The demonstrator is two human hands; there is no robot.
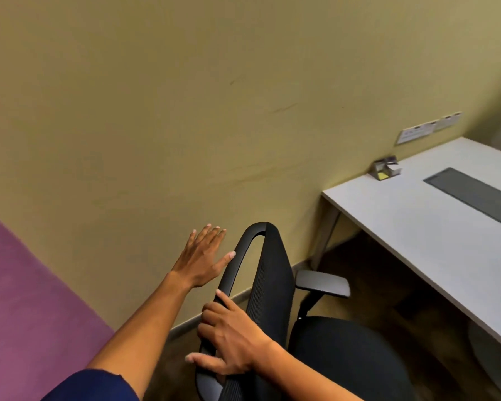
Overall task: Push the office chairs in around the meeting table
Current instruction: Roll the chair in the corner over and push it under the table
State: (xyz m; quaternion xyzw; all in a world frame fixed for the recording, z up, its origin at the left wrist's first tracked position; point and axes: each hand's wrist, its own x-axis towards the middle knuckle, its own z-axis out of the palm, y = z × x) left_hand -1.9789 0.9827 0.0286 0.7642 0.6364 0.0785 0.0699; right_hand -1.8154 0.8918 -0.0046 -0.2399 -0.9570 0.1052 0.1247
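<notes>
Right hand [232, 340] is wrapped around the black chair's backrest [268, 287] rim. Left hand [203, 256] is spread flat, thumb just touching it.

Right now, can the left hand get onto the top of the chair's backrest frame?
Probably yes. The left hand is open, its thumb at the backrest frame, with nothing between it and the top; the right hand grips lower down.

We see the chair [269, 287] at lower centre with a ribbed black mesh back in a smooth, matt plastic frame; its seat [344, 351] looks like dull black cloth and its armrest [321, 283] like grey matt plastic. At right, the table [411, 227] has a smooth, pale laminate-like top. The wall [156, 111] is matt, scuffed paint.
</notes>
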